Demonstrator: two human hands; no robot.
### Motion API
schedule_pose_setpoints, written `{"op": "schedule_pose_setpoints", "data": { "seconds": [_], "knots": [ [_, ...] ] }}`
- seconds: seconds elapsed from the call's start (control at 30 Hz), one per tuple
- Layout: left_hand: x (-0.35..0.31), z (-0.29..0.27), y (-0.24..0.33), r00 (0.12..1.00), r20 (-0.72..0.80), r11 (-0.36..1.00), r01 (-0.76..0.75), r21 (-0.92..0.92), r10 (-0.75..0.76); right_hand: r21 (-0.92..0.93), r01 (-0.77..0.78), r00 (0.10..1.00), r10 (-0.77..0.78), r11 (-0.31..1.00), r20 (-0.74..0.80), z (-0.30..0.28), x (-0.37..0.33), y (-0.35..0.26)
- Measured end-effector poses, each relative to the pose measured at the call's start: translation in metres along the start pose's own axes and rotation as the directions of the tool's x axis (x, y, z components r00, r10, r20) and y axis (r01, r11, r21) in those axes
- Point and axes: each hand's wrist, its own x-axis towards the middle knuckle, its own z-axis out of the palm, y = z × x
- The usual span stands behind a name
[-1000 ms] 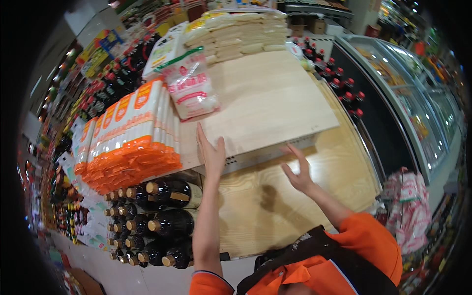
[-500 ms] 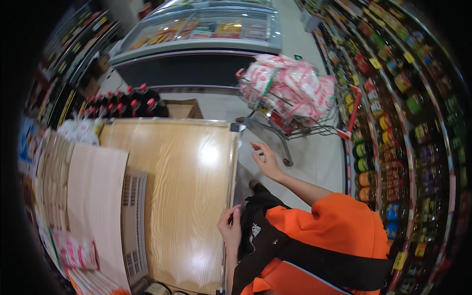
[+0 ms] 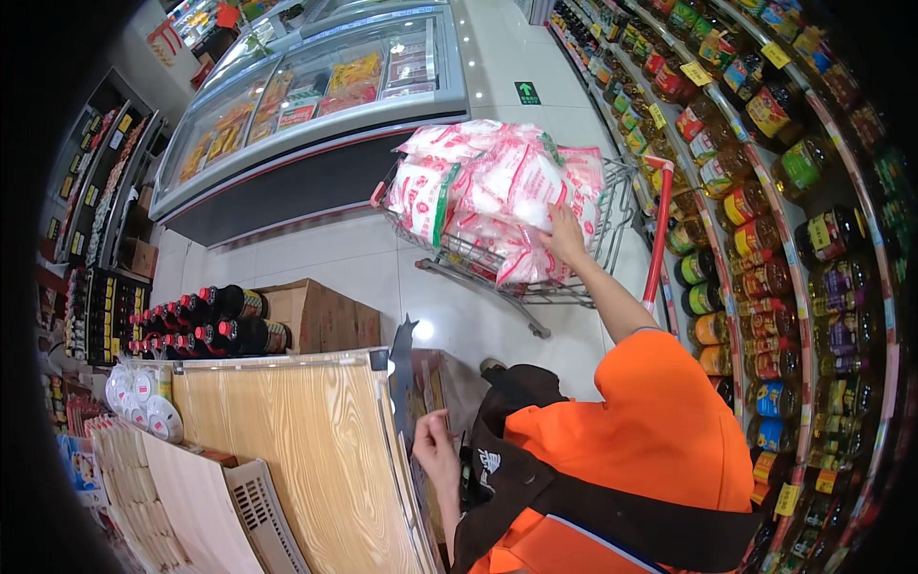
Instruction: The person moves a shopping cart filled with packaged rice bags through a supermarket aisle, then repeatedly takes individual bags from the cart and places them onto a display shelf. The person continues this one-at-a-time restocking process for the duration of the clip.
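A metal shopping cart [image 3: 478, 260] is heaped with clear plastic bags of white contents with pink print [image 3: 521, 187]. My right hand [image 3: 566, 237] reaches over the cart's near side and touches one of these bags, its fingers apart; part of the fingertips is hard to make out against the plastic. My left hand [image 3: 438, 450] is low beside the edge of a wood-grain tabletop [image 3: 287, 421], fingers curled in, with nothing visible in it.
Shelves of oil and sauce bottles [image 3: 746, 258] line the right side. A glass-topped freezer [image 3: 316, 96] stands beyond the cart. Dark red-capped bottles [image 3: 225, 320] and a cardboard box [image 3: 325, 320] sit behind the tabletop. The cart's red handle [image 3: 660, 230] stands near the shelves.
My right hand has moved from mid-air by the table's corner up onto the bags. The view has shifted, putting the cart nearer the middle. My left hand stays low by the table edge.
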Motion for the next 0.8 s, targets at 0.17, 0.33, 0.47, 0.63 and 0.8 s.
{"op": "schedule_pose_setpoints", "data": {
  "seconds": [0.17, 0.33, 0.47, 0.63, 0.8],
  "knots": [
    [0.023, 0.067, 0.027, 0.978, 0.207, 0.999, 0.017, 0.050, -0.027, -0.198, -0.001, 0.999, 0.012, 0.980, 0.052, 0.008, 0.024, 0.004],
    [0.044, 0.084, 0.014, 0.940, 0.331, 0.995, 0.093, -0.030, -0.078, 0.475, -0.081, 0.990, 0.127, 0.876, -0.065, -0.017, 0.047, 0.053],
    [0.067, 0.097, -0.001, 0.853, 0.508, 0.943, 0.257, -0.213, -0.117, 0.421, 0.083, 0.981, -0.001, 0.903, -0.192, -0.095, 0.080, 0.056],
    [0.090, 0.139, 0.003, 0.586, 0.806, 0.722, 0.592, -0.356, -0.082, 0.607, 0.266, 0.964, -0.193, 0.749, -0.184, -0.172, 0.068, -0.073],
    [0.083, 0.116, 0.056, 0.748, 0.663, 0.182, 0.656, -0.732, -0.028, 0.928, 0.221, 0.933, -0.341, 0.299, -0.112, -0.166, 0.002, -0.214]
  ]
}}
